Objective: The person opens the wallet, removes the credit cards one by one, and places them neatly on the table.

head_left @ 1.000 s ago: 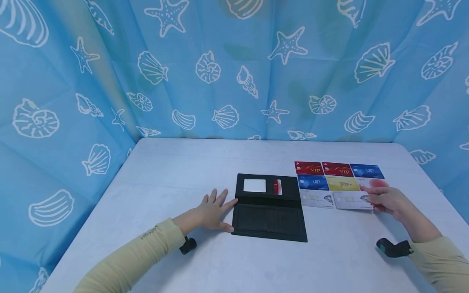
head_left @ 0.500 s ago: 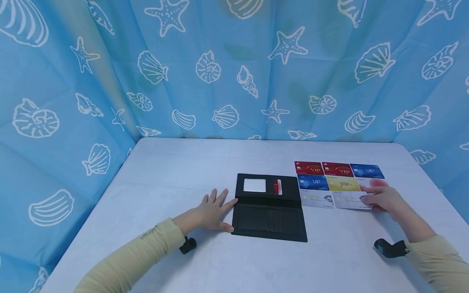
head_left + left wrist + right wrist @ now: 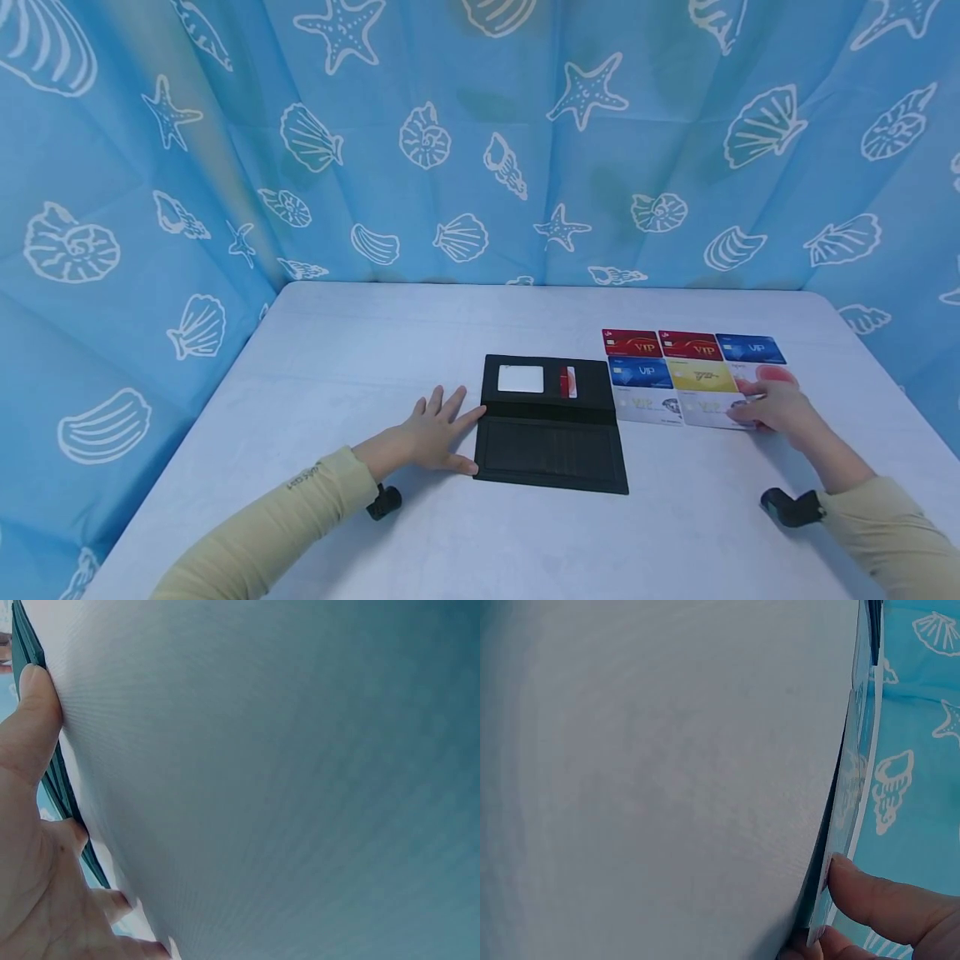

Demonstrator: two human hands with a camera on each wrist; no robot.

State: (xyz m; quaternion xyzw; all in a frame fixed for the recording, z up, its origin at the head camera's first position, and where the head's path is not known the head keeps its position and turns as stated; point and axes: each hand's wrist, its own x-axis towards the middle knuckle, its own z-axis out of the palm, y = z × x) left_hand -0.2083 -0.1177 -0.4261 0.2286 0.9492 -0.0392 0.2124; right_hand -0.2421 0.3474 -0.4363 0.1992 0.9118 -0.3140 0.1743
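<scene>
A black bifold wallet (image 3: 517, 450) lies unfolded on the white table. Its upper half has a white window and a red-and-white card (image 3: 569, 383) in a slot. My left hand (image 3: 433, 435) lies spread at its left side, thumb and a fingertip touching the edge. To the right, my right hand (image 3: 783, 410) pinches the right end of a silver VIP card (image 3: 701, 406) in the front row. In the right wrist view the thumb is on that card's (image 3: 845, 806) face, fingertips are under it, and a dark gap shows beneath its raised edge.
Beside the silver card lies another silver card (image 3: 637, 406). Behind are a blue card (image 3: 640, 373), a yellow card (image 3: 701, 377) and a pink-and-white card (image 3: 772, 374), then two red cards (image 3: 632, 343) and another blue card (image 3: 752, 349). A blue seashell curtain (image 3: 465, 150) hangs behind the table.
My right hand has shifted a little left along the silver card, its thumb now further over the face. The left hand and wallet have stayed put.
</scene>
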